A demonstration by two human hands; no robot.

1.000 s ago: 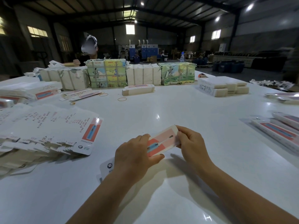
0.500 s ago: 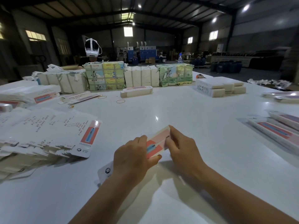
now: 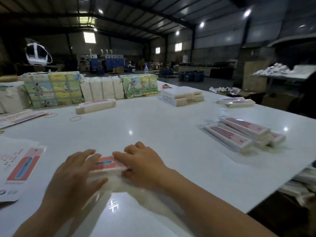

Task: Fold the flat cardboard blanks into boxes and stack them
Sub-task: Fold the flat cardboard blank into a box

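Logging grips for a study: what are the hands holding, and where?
Both hands hold one box blank: left hand at its left end, right hand at its right end.

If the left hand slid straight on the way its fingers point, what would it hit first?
Likely the right hand: the left hand points right and away across the box both hold. The blur leaves depth unclear.

We see a half-folded blank (image 3: 106, 165), white with a red and blue print, lying blurred near the front edge of the surface (image 3: 153, 127). A stack of flat blanks (image 3: 20, 168) with the same print lies at the left edge. The folded boxes (image 3: 242, 134), long and narrow, lie piled side by side near the right edge.
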